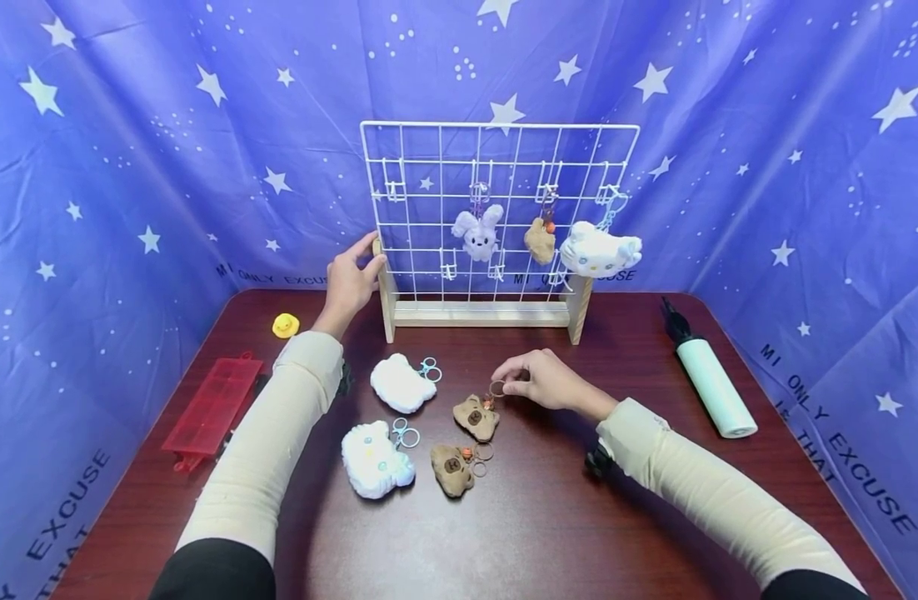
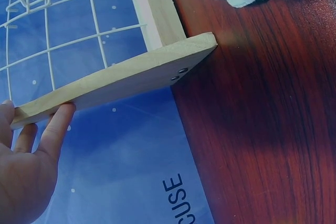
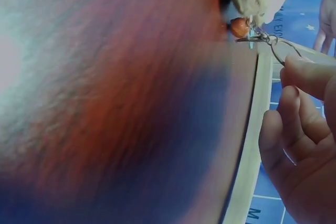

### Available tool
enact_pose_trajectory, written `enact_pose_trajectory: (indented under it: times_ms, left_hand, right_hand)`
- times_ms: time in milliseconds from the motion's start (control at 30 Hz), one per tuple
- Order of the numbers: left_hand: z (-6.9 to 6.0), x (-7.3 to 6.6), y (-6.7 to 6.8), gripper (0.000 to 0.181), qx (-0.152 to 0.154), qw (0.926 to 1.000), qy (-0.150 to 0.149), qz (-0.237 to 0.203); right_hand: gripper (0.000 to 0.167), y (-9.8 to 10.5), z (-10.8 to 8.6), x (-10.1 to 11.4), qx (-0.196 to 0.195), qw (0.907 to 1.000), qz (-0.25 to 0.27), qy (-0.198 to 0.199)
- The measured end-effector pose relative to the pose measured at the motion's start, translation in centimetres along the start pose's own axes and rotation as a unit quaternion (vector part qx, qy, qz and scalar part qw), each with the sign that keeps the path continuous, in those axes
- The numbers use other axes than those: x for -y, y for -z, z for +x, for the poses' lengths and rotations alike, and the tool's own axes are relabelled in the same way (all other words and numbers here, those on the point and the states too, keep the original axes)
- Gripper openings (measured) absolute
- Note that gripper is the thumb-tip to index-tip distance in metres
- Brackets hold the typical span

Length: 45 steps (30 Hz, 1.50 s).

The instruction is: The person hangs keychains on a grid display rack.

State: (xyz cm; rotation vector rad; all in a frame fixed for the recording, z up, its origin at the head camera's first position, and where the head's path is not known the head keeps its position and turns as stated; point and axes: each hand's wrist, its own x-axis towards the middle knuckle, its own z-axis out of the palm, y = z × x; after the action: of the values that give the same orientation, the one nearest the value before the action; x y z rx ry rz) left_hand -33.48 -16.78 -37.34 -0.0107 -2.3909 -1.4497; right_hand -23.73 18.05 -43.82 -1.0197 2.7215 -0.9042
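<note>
My left hand [image 1: 351, 283] grips the upper end of a wooden side post of the white grid display rack [image 1: 481, 312], its fingertips against the wood in the left wrist view. With thumb and fingertips, my right hand [image 1: 545, 379] pinches the key ring [image 3: 278, 51] of a brown bear-like plush keychain [image 1: 476, 418] that has an orange bead [image 3: 240, 27]. Just in front lies a second brown plush keychain [image 1: 451, 471]. Two white plush keychains, one face down [image 1: 402, 383] and one face up [image 1: 376, 460], lie to the left.
From the rack's hooks hang a lilac bunny plush [image 1: 479, 235], a brown plush [image 1: 540, 242] and a white cat plush [image 1: 600, 252]. A red compartment box [image 1: 212, 404] and yellow duck [image 1: 285, 325] are at left; a pale green pump [image 1: 715, 387] lies right.
</note>
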Motion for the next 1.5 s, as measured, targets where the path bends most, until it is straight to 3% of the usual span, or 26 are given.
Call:
enact_pose_trajectory:
  times_ms: [433, 833, 1500]
  left_hand:
    - [-0.1, -0.2, 0.0, 0.048, 0.002, 1.0000, 0.004, -0.001]
    - [-0.1, -0.2, 0.0, 0.048, 0.000, 1.0000, 0.008, -0.003]
    - [-0.1, 0.0, 0.0, 0.048, 0.003, 1.0000, 0.001, 0.007]
  right_hand:
    - [0.026, 0.1, 0.9, 1.0, -0.051, 0.9977, 0.036, 0.025]
    - [0.024, 0.4, 1.8, 2.0, -0.100, 0.9935, 0.049, 0.022]
    - [0.022, 1.6, 4.9, 4.9, -0.129, 0.9868, 0.095, 0.026]
